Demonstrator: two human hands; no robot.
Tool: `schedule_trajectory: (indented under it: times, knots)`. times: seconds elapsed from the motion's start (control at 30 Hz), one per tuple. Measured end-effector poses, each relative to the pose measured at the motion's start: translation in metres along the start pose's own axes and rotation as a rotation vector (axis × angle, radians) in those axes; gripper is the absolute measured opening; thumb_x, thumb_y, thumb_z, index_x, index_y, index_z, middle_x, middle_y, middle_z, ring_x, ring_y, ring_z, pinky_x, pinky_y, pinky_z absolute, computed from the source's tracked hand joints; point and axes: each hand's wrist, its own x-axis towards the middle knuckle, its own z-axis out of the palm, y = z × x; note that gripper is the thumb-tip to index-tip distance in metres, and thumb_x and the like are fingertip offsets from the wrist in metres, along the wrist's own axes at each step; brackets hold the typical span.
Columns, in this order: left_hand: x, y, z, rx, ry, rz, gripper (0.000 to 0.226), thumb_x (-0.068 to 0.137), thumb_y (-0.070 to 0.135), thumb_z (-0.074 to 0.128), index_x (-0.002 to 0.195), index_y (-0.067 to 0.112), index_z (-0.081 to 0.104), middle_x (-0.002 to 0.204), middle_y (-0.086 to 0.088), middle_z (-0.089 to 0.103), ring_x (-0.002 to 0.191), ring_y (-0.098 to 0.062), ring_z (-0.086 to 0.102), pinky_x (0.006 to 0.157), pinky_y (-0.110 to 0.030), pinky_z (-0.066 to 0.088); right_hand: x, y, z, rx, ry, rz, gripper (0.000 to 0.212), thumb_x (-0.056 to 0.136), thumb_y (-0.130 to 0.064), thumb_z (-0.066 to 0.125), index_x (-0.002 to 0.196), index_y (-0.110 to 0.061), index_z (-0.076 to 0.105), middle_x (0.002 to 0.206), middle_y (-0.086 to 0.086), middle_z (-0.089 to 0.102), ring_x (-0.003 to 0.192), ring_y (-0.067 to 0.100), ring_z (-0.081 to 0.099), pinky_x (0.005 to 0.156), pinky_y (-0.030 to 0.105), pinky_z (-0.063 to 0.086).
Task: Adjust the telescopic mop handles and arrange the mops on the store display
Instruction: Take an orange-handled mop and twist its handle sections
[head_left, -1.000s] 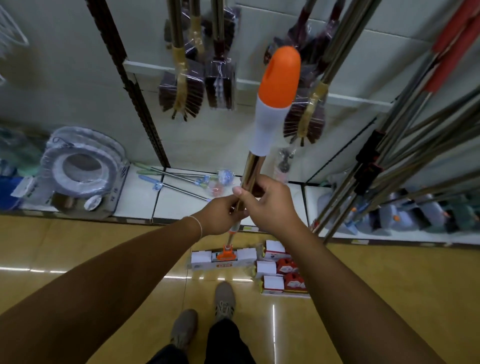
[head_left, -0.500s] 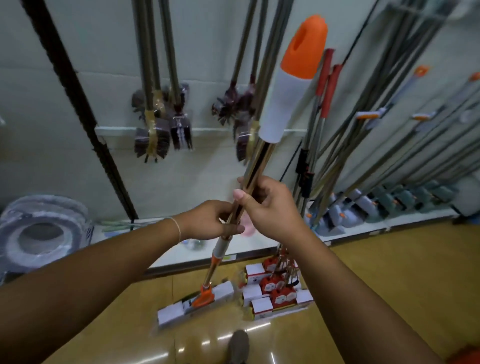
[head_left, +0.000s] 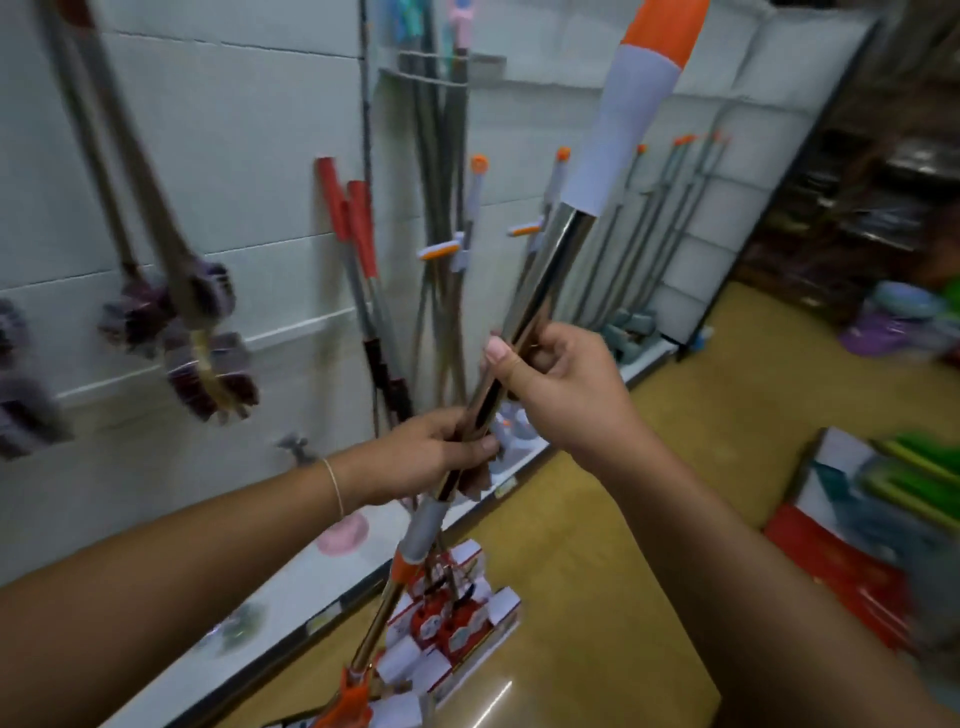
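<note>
Both hands clamp the telescopic mop handle (head_left: 540, 291), a shiny metal tube tilted up to the right. The left hand (head_left: 431, 457) grips it just above the grey-and-orange collar (head_left: 415, 540); the right hand (head_left: 561, 379) grips higher, thumb along the tube. Below the handle, boxed mop heads (head_left: 457, 623) lie on the tan floor (head_left: 701, 441). Beyond it, 2 red-gripped poles (head_left: 353, 213) and other mops (head_left: 654, 218) lean on the white wall panel (head_left: 249, 156).

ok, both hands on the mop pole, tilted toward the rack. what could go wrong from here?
1. The mop handle's orange-white grip could knock the leaning mops.
2. The right hand and left hand grip close together near the collar, so sliding tubes may pinch a finger.
</note>
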Motion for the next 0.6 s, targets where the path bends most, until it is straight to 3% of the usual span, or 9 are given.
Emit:
schedule_trajectory:
  times: [0.1,0.23,0.3,0.37,0.43,0.5,0.6]
  knots:
    - [0.056,0.017,0.047,0.028,-0.087,0.082,0.029,0.090,0.028,0.054,0.086,0.000,0.050,0.066,-0.016,0.051,0.061,-0.024,0.053,0.061,-0.031,0.048,0.007,0.015,-0.065,-0.015,0.078,0.003,0.043,0.075,-0.054,0.066,0.088,-0.014,0.071,0.088,0.029,0.070,0.089,0.050,0.066,0.075,0.067,0.051]
    - [0.129,0.040,0.099,0.094,-0.178,0.162,0.039,0.089,0.048,0.056,0.078,0.010,0.052,0.065,-0.013,0.057,0.065,-0.029,0.053,0.067,-0.046,0.046,0.019,0.032,-0.149,-0.037,0.151,0.026,0.021,0.085,-0.038,0.068,0.090,-0.018,0.070,0.089,0.019,0.075,0.092,0.037,0.071,0.082,0.061,0.054]
    - [0.164,0.053,0.123,0.129,-0.217,0.186,0.041,0.093,0.044,0.054,0.078,0.006,0.051,0.065,-0.011,0.059,0.066,-0.028,0.055,0.068,-0.050,0.046,0.026,0.039,-0.184,-0.048,0.195,0.019,0.033,0.080,-0.047,0.068,0.092,-0.017,0.070,0.091,0.023,0.072,0.093,0.041,0.069,0.081,0.063,0.053]
    - [0.195,0.066,0.147,0.156,-0.250,0.213,0.037,0.095,0.041,0.054,0.075,0.010,0.052,0.064,-0.005,0.059,0.065,-0.023,0.055,0.065,-0.045,0.044,0.032,0.044,-0.218,-0.073,0.236,0.010,0.040,0.079,-0.051,0.067,0.095,-0.014,0.069,0.092,0.025,0.071,0.093,0.043,0.068,0.079,0.064,0.053]
    - [0.226,0.078,0.171,0.154,-0.281,0.240,0.036,0.092,0.047,0.056,0.076,0.015,0.052,0.063,-0.001,0.058,0.064,-0.022,0.055,0.065,-0.041,0.044,0.038,0.050,-0.253,-0.088,0.271,0.019,0.030,0.087,-0.039,0.068,0.099,-0.011,0.069,0.091,0.018,0.074,0.092,0.033,0.072,0.082,0.059,0.055]
    - [0.250,0.088,0.188,0.149,-0.295,0.259,0.043,0.088,0.051,0.055,0.081,0.009,0.049,0.063,-0.002,0.057,0.064,-0.025,0.055,0.068,-0.048,0.045,0.044,0.053,-0.277,-0.085,0.298,0.029,0.021,0.092,-0.028,0.066,0.103,-0.010,0.068,0.091,0.012,0.076,0.091,0.024,0.073,0.085,0.052,0.057]
    - [0.290,0.104,0.214,0.146,-0.332,0.291,0.044,0.088,0.049,0.054,0.083,0.005,0.048,0.064,-0.004,0.058,0.065,-0.025,0.055,0.070,-0.050,0.045,0.055,0.058,-0.313,-0.101,0.372,0.012,0.020,0.094,-0.024,0.064,0.107,-0.008,0.068,0.090,0.015,0.075,0.089,0.026,0.073,0.084,0.050,0.058]
